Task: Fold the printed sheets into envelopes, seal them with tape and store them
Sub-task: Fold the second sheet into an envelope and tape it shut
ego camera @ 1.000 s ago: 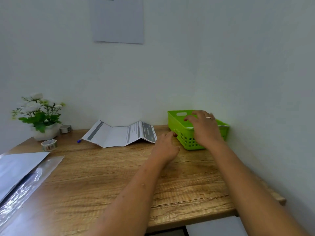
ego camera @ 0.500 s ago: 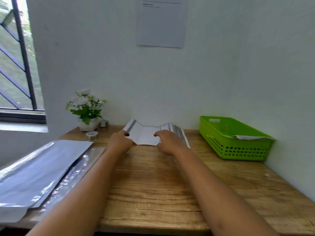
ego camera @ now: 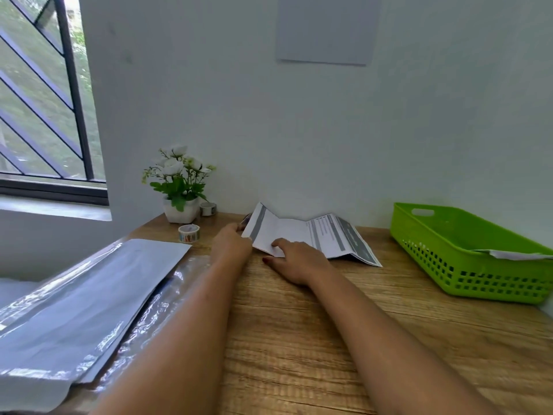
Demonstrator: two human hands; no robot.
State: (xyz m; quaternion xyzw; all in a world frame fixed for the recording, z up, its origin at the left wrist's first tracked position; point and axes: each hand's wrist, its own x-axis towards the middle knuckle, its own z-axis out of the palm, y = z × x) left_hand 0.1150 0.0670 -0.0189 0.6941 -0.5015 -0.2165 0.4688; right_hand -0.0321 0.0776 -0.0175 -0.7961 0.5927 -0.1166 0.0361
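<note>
A creased printed sheet (ego camera: 311, 233) with grey bands lies zigzag at the back of the wooden desk (ego camera: 329, 339). My left hand (ego camera: 232, 244) pinches its raised left edge. My right hand (ego camera: 294, 259) rests on the sheet's near edge, fingers laid over the paper and thumb on the wood. A patterned tape roll (ego camera: 189, 233) stands left of my left hand, and a second roll (ego camera: 208, 208) sits by the plant pot. A green plastic basket (ego camera: 466, 265) at the right holds a folded white paper (ego camera: 514, 254).
A white pot of white flowers (ego camera: 179, 187) stands at the back left corner. Large silvery plastic sleeves (ego camera: 80, 313) cover the desk's left side. A window with black bars (ego camera: 45, 100) is at the far left, and a sheet hangs on the wall (ego camera: 324, 28).
My right hand left the green basket and came to the printed sheet, and my left hand moved to its left edge. The left flap now stands higher. The view swung left.
</note>
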